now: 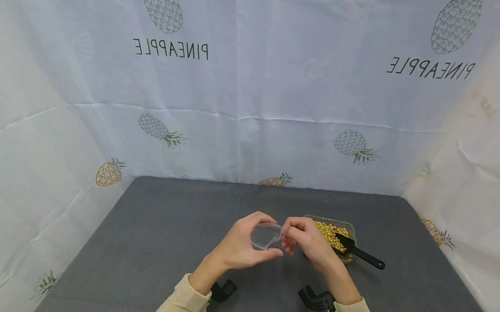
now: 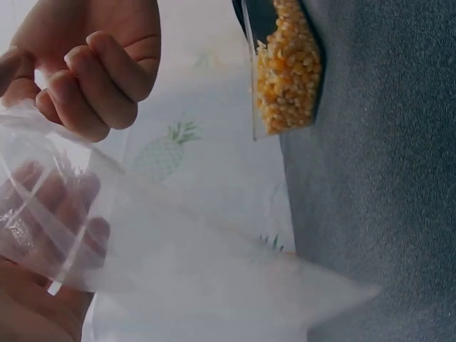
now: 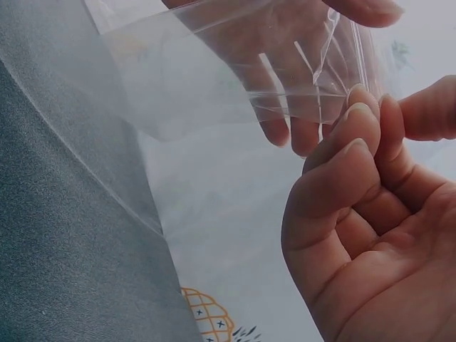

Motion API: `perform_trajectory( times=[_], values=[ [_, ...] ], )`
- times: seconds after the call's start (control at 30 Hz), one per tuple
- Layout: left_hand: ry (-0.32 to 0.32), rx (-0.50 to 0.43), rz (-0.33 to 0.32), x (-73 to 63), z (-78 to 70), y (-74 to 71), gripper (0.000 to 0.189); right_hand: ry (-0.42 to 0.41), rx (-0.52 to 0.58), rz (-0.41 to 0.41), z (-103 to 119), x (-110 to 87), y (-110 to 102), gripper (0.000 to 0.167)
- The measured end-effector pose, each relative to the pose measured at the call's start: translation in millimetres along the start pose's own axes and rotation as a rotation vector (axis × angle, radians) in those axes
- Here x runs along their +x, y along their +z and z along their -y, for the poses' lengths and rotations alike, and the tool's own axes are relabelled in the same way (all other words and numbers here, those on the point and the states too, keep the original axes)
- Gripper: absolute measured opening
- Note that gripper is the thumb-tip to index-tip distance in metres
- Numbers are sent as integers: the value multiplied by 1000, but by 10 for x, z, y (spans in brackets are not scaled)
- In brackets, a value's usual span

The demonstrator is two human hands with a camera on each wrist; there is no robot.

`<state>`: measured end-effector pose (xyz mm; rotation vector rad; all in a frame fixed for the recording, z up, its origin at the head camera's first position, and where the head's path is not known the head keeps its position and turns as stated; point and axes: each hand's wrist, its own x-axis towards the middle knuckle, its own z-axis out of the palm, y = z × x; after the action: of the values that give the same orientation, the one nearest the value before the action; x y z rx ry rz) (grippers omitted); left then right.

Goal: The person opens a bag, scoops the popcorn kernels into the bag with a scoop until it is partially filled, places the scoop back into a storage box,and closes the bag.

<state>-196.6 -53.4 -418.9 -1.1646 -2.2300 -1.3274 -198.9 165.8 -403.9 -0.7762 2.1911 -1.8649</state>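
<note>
A clear plastic zip bag (image 1: 265,234) is held up above the table, its mouth spread into a rounded opening. My left hand (image 1: 244,244) holds the bag with fingers and thumb curved round the mouth. At the bag's right edge my right hand (image 1: 309,240) pinches the rim between thumb and fingertips. In the left wrist view, the body of the bag (image 2: 214,242) hangs down to a pointed corner. Through the film in the right wrist view, the left fingers (image 3: 274,132) show behind the bag.
Just beyond my right hand stands a clear container (image 1: 354,230) of yellow corn kernels (image 1: 328,232). A black scoop (image 1: 368,257) lies in it, handle out to the right. The grey table (image 1: 177,228) meets a pineapple-print curtain (image 1: 241,150) behind and at both sides.
</note>
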Motion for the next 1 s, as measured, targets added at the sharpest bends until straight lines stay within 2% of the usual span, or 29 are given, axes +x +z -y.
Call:
perform_trajectory(
  times=[0.13, 0.33, 0.57, 0.7, 0.83, 1.0],
  values=[
    [11, -47, -21, 4, 14, 10, 47, 5, -3, 8, 9, 1, 0, 27],
    [10, -47, -21, 7, 20, 14, 47, 23, -26, 6, 27, 4, 8, 27],
    [33, 84, -40, 6, 23, -2, 49, 32, -34, -3, 39, 5, 10, 29],
    [40, 153, -56, 6, 24, -12, 50, 69, -55, 13, 48, 2, 15, 33],
    [47, 190, -57, 3, 32, -12, 51, 113, -90, 49, 51, 6, 23, 34],
    [51, 234, -47, -1, 37, -8, 51, 129, -92, 66, 49, 7, 20, 29]
  ],
)
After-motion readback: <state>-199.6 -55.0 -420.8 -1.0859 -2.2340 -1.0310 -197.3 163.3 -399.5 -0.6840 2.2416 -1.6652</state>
